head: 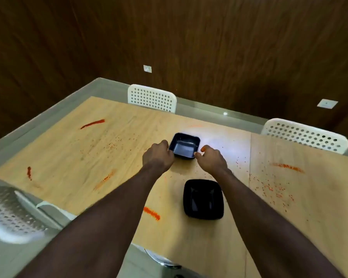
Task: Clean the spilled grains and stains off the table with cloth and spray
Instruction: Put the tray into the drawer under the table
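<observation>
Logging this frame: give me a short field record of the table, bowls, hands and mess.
table: light wood, stained
far bowl: black, square, looks empty, between both hands
near bowl: black, square, nearer the person, untouched
left hand: curled at the far bowl's left rim; grip unclear
right hand: curled at its near right corner; grip unclear
stains: red-orange streaks in several spots
grains: scattered, thickest on the right
cloth, spray: not in view
</observation>
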